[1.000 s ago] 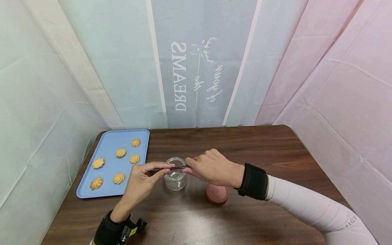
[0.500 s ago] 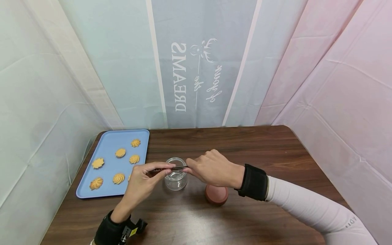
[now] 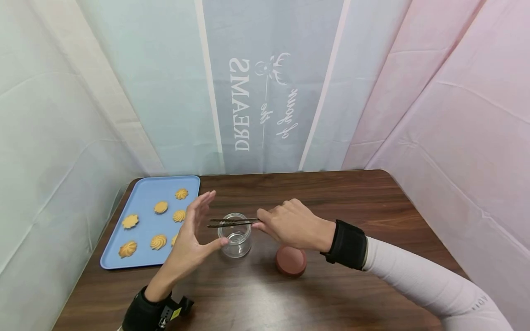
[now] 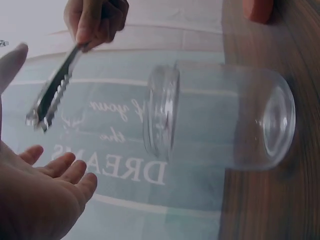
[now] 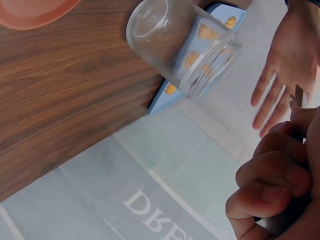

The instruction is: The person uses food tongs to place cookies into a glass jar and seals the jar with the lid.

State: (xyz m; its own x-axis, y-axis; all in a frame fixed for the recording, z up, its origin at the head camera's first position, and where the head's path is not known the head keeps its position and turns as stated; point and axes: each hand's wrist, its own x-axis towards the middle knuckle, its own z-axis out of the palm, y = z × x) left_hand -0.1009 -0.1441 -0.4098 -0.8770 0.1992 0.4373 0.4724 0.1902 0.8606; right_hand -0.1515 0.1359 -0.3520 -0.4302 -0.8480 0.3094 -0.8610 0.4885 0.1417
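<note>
My right hand (image 3: 291, 225) grips a pair of metal tongs (image 3: 233, 223) with toothed edges, held level with their tips pointing left. In the left wrist view the two arms of the tongs (image 4: 54, 90) stand slightly apart with nothing between them. My left hand (image 3: 188, 241) is spread wide near the tips, thumb and fingers apart, holding nothing. Below the tongs an uncovered clear glass jar (image 3: 237, 248) stands upright on the table. A round reddish-brown lid (image 3: 291, 261) lies right of the jar, partly below my right hand.
A blue tray (image 3: 142, 195) with several cookies (image 3: 158, 242) lies on the left of the dark wooden table (image 3: 339, 202); my left hand overlaps part of it. Printed fabric curtains (image 3: 265, 27) close in the table at the back and sides.
My left hand has let go of the tongs' tips and spread its fingers. The tongs' arms have parted. My right hand keeps its grip in nearly the same place.
</note>
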